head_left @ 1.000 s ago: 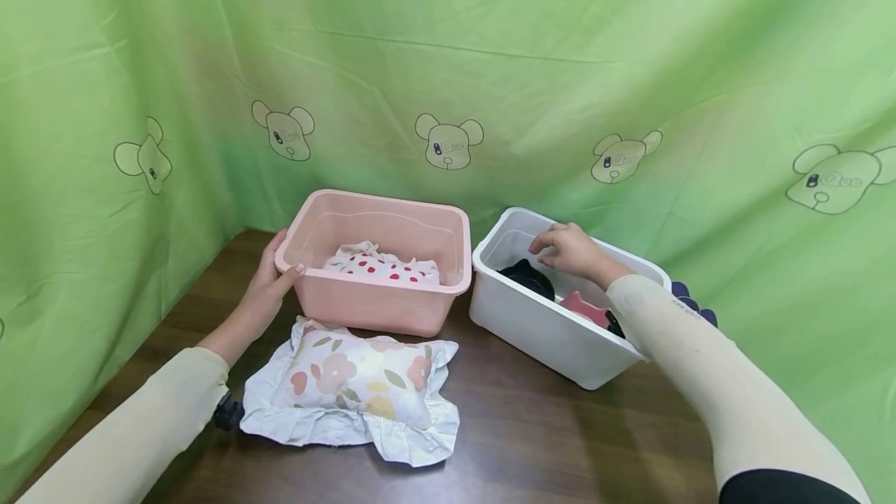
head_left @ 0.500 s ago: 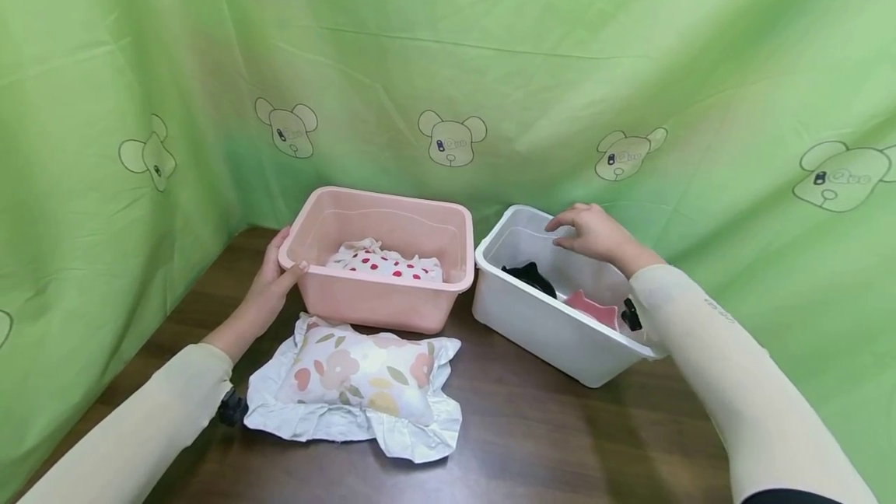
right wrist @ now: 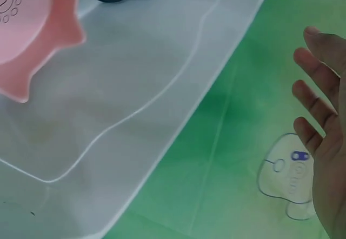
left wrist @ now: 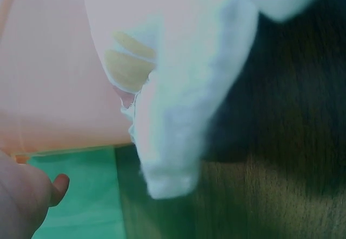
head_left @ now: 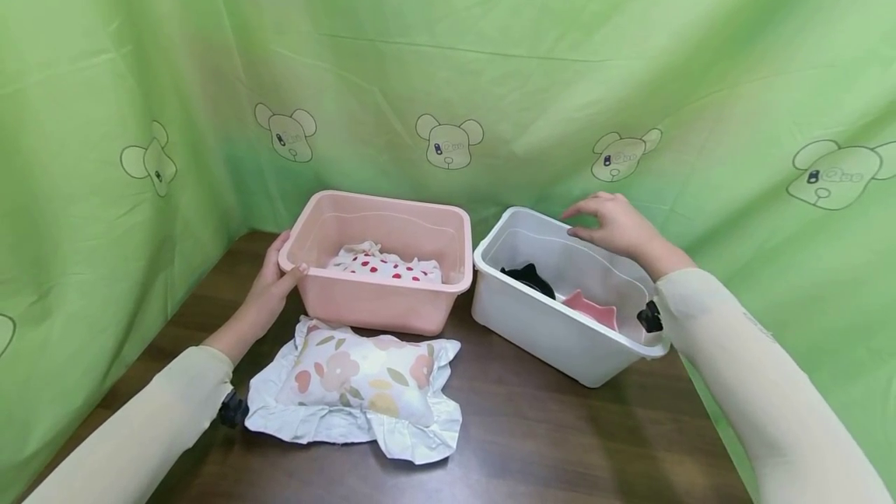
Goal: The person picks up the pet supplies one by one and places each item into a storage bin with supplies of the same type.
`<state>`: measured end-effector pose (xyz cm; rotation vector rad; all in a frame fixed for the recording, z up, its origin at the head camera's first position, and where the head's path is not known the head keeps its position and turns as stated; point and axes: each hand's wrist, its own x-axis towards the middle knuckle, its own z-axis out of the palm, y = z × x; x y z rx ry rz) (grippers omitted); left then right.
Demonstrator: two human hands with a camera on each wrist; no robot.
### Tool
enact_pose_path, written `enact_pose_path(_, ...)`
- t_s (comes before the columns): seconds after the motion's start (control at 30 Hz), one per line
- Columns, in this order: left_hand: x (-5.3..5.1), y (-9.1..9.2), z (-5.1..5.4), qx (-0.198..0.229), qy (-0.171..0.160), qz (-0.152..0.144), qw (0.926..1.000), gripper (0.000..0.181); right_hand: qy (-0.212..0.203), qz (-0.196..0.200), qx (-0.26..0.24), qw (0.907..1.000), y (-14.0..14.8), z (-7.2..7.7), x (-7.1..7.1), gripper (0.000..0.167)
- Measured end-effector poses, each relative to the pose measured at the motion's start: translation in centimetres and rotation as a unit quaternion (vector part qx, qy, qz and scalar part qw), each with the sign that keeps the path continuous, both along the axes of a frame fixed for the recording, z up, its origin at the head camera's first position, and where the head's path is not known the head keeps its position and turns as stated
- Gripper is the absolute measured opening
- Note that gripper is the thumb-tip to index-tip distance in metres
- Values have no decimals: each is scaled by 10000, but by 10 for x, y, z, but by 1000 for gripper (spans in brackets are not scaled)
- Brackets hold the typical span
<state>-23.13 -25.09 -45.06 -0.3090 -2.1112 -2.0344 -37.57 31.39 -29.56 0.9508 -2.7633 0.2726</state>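
Your left fingers (head_left: 292, 275) grip a pink rectangular plastic bin (head_left: 378, 307); your right fingers (head_left: 585, 208), loosely parted, hold nothing.

the right grip (head_left: 621, 232) has shifted rightward, away from the black dish (head_left: 530, 280), toward the white bin's (head_left: 542, 337) far rim.

Pink tub (head_left: 374, 304), white tub (head_left: 549, 341), floral pillow (head_left: 357, 376), red-spotted cloth (head_left: 386, 264), perhaps black dish (head_left: 530, 279)

An open-topped, rectangular pink bin (head_left: 378, 306) stands just beside the slantwise white bin (head_left: 542, 329).
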Motion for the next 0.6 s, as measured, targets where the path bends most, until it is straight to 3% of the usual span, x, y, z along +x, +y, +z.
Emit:
enact_pose_path(0.2, -4, 0, 0, -39, -15, 15, 10000, 74, -38, -188, -141, 9997, -2, 8, 13, 29)
enact_pose_path(0.6, -4, 1, 1, 34, -42, 40, 10000, 72, -238, -612, -729, 9952, -17, 9, 47, 35)
